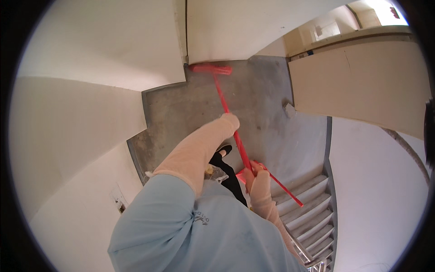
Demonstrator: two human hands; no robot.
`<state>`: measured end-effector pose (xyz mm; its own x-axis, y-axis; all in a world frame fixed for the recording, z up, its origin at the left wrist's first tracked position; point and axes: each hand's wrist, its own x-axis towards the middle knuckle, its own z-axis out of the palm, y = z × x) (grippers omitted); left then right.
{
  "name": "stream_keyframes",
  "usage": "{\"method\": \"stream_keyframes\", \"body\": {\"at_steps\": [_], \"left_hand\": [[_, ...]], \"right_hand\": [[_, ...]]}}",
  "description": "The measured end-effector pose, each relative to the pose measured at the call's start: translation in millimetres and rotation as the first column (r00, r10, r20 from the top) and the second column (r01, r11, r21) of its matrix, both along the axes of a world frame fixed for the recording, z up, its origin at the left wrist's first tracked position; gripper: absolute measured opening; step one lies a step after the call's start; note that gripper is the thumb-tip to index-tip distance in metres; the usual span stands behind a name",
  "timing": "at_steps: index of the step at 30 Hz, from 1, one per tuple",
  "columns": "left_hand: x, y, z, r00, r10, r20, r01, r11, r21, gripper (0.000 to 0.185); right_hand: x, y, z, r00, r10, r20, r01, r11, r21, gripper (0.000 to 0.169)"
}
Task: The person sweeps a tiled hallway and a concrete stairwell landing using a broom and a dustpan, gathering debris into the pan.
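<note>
A red broom point(223, 94) slants across the grey floor, its wide head against the foot of the pale door or panel ahead. My left hand point(233, 121), largely covered by a peach sleeve, is around the middle of the broom's handle. Nearer my body, my right hand point(253, 174) grips the upper part of that handle. A thinner red stick point(284, 189) runs from beside the right hand towards the stairs; whether this hand holds it too is unclear. A red dustpan-like piece point(241, 175) shows partly behind the right hand.
Stairs point(306, 212) descend at the lower right beside a metal handrail point(306, 253). A pale lump point(289, 110) lies near the right partition's corner. A clear plastic bag point(217, 174) with yellowish contents is by my legs. Walls with dark skirting edge the floor.
</note>
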<state>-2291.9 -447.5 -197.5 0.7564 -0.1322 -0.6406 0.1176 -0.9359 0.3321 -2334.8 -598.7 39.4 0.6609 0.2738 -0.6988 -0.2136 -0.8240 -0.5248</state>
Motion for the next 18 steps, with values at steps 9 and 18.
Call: {"method": "stream_keyframes", "body": {"at_steps": [9,18], "left_hand": [[-61,-141,69,0.981,-0.186,0.060,0.195,0.911,-0.363,0.015],[39,-130,-13,0.948,-0.133,0.290,0.159,0.985,-0.065,0.016]], "right_hand": [[-35,-125,77,0.994,-0.102,0.048,0.106,0.991,-0.085,0.030],[-6,-86,-43,0.946,-0.308,0.105,0.309,0.951,0.008,0.031]]}}
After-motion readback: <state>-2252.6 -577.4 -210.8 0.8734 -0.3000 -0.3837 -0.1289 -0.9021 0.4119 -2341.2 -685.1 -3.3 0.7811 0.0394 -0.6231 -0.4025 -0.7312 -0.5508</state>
